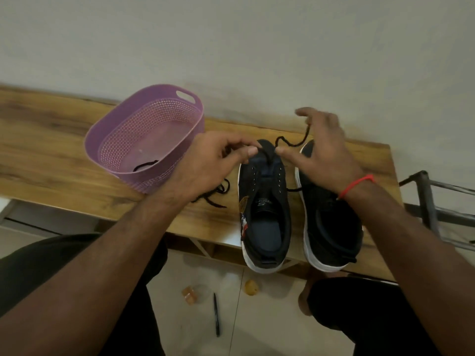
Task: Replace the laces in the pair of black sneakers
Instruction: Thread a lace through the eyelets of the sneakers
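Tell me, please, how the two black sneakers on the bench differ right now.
The left sneaker is being handled: both hands work a black lace at its toe, and its eyelets show bare. The right sneaker lies partly under the right hand. Both are black with white soles.

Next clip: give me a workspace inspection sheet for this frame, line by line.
Surface: wooden table, against a wall.
Job's things: two black sneakers side by side, heels over the near edge; black lace at the left sneaker's toe; loose lace on the table.
Clutter: purple basket holding a lace piece.
Hands: left hand and right hand pinch the lace.
Cables: nothing seen.
Surroundings: pen on the floor; metal rack at right.
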`<state>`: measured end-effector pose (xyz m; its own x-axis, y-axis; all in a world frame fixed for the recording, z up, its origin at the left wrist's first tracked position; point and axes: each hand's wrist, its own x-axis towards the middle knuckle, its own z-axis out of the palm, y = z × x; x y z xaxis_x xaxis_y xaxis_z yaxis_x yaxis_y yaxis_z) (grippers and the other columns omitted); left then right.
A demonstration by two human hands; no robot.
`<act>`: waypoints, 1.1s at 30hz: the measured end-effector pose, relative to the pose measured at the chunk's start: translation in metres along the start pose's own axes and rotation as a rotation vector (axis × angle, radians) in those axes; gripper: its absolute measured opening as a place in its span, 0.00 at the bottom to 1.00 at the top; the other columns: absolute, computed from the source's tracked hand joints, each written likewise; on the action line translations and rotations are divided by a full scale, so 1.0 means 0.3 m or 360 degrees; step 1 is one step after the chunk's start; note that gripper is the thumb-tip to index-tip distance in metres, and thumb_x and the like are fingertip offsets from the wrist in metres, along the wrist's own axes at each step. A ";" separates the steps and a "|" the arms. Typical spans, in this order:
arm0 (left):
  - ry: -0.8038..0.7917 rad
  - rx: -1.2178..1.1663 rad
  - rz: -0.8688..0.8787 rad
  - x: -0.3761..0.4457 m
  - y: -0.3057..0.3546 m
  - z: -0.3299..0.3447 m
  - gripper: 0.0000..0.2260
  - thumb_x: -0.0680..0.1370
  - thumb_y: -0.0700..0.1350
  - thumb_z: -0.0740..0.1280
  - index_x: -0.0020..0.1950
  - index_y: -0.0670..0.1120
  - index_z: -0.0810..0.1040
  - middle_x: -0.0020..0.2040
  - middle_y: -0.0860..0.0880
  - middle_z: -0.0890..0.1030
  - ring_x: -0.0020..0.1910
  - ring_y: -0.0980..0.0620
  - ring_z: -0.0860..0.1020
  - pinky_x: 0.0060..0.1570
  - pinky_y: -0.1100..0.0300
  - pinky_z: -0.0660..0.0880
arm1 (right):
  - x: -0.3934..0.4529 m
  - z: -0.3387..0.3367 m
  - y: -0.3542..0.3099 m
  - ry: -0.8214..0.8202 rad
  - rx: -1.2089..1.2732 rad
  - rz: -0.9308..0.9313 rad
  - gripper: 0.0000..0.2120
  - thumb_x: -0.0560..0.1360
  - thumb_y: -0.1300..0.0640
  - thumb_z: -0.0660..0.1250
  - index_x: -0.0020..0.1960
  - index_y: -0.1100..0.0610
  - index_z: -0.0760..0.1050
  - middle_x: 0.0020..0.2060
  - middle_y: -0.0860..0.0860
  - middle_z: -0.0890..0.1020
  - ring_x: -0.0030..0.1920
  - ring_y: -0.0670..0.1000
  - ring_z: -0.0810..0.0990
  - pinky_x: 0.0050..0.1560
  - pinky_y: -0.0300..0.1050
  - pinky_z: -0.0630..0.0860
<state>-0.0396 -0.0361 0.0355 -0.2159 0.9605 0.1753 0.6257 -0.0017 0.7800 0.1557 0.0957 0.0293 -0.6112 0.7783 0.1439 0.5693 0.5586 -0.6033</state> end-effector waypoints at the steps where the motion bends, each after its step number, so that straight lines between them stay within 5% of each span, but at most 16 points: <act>1: -0.0028 -0.0005 0.0049 -0.003 0.000 0.019 0.08 0.81 0.46 0.69 0.59 0.50 0.85 0.46 0.57 0.85 0.46 0.55 0.84 0.51 0.50 0.82 | -0.011 0.013 -0.027 -0.0199 0.0113 -0.0132 0.32 0.74 0.43 0.72 0.73 0.50 0.65 0.65 0.52 0.71 0.65 0.49 0.71 0.68 0.46 0.69; 3: -0.0027 -0.0012 0.0106 -0.005 -0.004 0.041 0.08 0.81 0.46 0.69 0.59 0.49 0.84 0.48 0.57 0.85 0.46 0.56 0.83 0.48 0.54 0.82 | -0.023 0.032 -0.057 -0.0545 0.0282 -0.0273 0.22 0.77 0.45 0.68 0.68 0.52 0.73 0.57 0.49 0.80 0.58 0.47 0.79 0.61 0.50 0.77; 6: 0.0010 -0.0078 0.0039 0.002 -0.003 0.042 0.08 0.81 0.46 0.70 0.59 0.49 0.83 0.43 0.55 0.85 0.35 0.63 0.79 0.36 0.65 0.75 | -0.014 0.030 -0.052 -0.0597 0.0511 -0.0210 0.09 0.81 0.51 0.65 0.53 0.54 0.81 0.42 0.47 0.85 0.44 0.47 0.82 0.48 0.47 0.79; 8: 0.0033 -0.0121 -0.0097 0.008 -0.009 0.030 0.08 0.81 0.48 0.70 0.59 0.51 0.81 0.40 0.53 0.85 0.32 0.64 0.78 0.36 0.65 0.72 | 0.003 0.019 -0.033 -0.0330 0.0796 -0.0015 0.09 0.82 0.55 0.64 0.46 0.53 0.81 0.33 0.46 0.83 0.34 0.45 0.78 0.37 0.40 0.74; 10: 0.0036 -0.0034 -0.0170 0.014 -0.024 0.011 0.04 0.81 0.49 0.69 0.55 0.56 0.80 0.39 0.54 0.85 0.37 0.63 0.80 0.40 0.62 0.75 | 0.024 -0.019 -0.012 0.0261 0.1289 0.0313 0.10 0.82 0.56 0.64 0.44 0.53 0.79 0.32 0.47 0.78 0.29 0.44 0.73 0.27 0.37 0.67; 13: 0.0034 0.0142 -0.0247 0.011 -0.042 -0.014 0.03 0.82 0.49 0.68 0.52 0.56 0.81 0.39 0.56 0.84 0.36 0.66 0.79 0.37 0.65 0.74 | 0.055 -0.092 0.044 0.0860 0.1455 0.0597 0.08 0.81 0.54 0.63 0.48 0.54 0.80 0.37 0.48 0.79 0.30 0.45 0.71 0.28 0.38 0.66; 15: 0.0071 0.0153 -0.0281 0.010 -0.049 -0.015 0.04 0.82 0.49 0.67 0.54 0.54 0.82 0.39 0.56 0.83 0.35 0.66 0.78 0.37 0.68 0.71 | 0.057 -0.094 0.078 0.0619 0.0891 0.0562 0.10 0.79 0.49 0.66 0.57 0.53 0.79 0.48 0.48 0.81 0.43 0.45 0.77 0.43 0.39 0.73; 17: 0.0110 0.0163 -0.0203 0.007 -0.043 -0.002 0.06 0.82 0.50 0.67 0.56 0.53 0.84 0.38 0.57 0.83 0.39 0.64 0.80 0.41 0.69 0.72 | 0.040 -0.062 0.083 0.0325 0.0192 0.0463 0.24 0.77 0.44 0.69 0.69 0.51 0.72 0.62 0.52 0.75 0.61 0.50 0.73 0.63 0.43 0.70; 19: 0.0076 0.0125 -0.0079 0.001 -0.026 0.016 0.09 0.82 0.50 0.68 0.59 0.52 0.84 0.39 0.58 0.83 0.39 0.62 0.80 0.41 0.71 0.73 | 0.021 -0.028 0.045 0.0132 0.0015 0.0161 0.32 0.74 0.41 0.71 0.74 0.50 0.66 0.67 0.53 0.72 0.68 0.53 0.69 0.69 0.45 0.65; 21: 0.0015 0.0077 0.0036 -0.006 -0.014 0.036 0.09 0.82 0.48 0.68 0.61 0.51 0.84 0.41 0.56 0.84 0.39 0.60 0.81 0.42 0.69 0.76 | 0.008 -0.002 -0.002 -0.0236 0.0197 -0.0119 0.29 0.75 0.42 0.70 0.73 0.52 0.69 0.64 0.49 0.77 0.64 0.46 0.74 0.65 0.38 0.70; 24: -0.0006 0.0048 0.0071 -0.008 -0.014 0.048 0.09 0.82 0.49 0.68 0.61 0.50 0.83 0.43 0.54 0.84 0.40 0.58 0.82 0.45 0.60 0.81 | -0.010 0.037 -0.042 -0.0476 0.0124 -0.0272 0.09 0.80 0.49 0.66 0.51 0.54 0.81 0.43 0.46 0.83 0.43 0.40 0.79 0.43 0.37 0.73; 27: -0.0001 0.0071 -0.0076 0.003 -0.024 0.020 0.08 0.81 0.51 0.69 0.58 0.51 0.83 0.39 0.55 0.83 0.39 0.59 0.81 0.46 0.55 0.81 | 0.006 0.032 -0.019 -0.0140 0.0373 -0.0022 0.12 0.82 0.52 0.64 0.41 0.50 0.79 0.33 0.44 0.80 0.33 0.38 0.76 0.38 0.35 0.72; 33: 0.0054 0.0255 -0.0471 0.017 -0.067 -0.046 0.09 0.84 0.51 0.64 0.58 0.52 0.82 0.41 0.54 0.82 0.34 0.60 0.76 0.31 0.64 0.71 | 0.050 -0.075 0.080 0.0563 0.1087 0.0598 0.13 0.80 0.49 0.65 0.42 0.54 0.82 0.33 0.49 0.80 0.27 0.44 0.69 0.27 0.37 0.65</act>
<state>-0.0637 -0.0349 0.0290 -0.4289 0.9031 -0.0230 0.6414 0.3223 0.6963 0.1724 0.1272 0.0346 -0.1757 0.9844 0.0076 0.1741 0.0386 -0.9840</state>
